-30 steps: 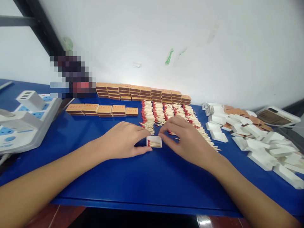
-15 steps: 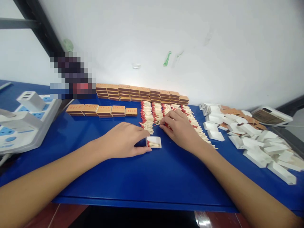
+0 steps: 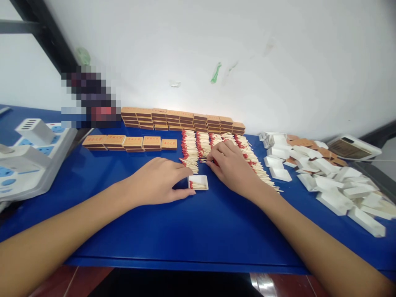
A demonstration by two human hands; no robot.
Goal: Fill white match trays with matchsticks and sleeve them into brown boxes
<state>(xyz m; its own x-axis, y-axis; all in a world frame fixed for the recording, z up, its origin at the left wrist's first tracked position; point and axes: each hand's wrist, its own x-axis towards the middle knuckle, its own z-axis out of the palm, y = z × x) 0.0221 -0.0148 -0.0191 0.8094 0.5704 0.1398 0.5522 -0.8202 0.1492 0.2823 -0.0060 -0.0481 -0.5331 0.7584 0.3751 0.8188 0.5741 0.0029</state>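
Note:
My left hand (image 3: 161, 179) holds a small white matchbox tray (image 3: 202, 180) at its left end, between thumb and fingers. A few red-tipped matches lie along the near side of the tray, which rests on the blue table (image 3: 185, 235). My right hand (image 3: 230, 165) is over the rows of loose matches (image 3: 189, 148), its thumb and index finger pinched together. A match end (image 3: 203, 161) shows at those fingertips; how many matches they grip is hidden. Part of the match rows lies behind this hand.
Stacked closed matchboxes (image 3: 182, 117) line the wall, with a shorter row (image 3: 134, 142) in front on the left. A power strip (image 3: 46, 165) lies far left. White trays (image 3: 337, 181) are heaped on the right, near a phone-like device (image 3: 354, 147).
The view has shifted slightly. My right thumb and index finger have closed around a match end among the rows. My left hand still holds the tray in place.

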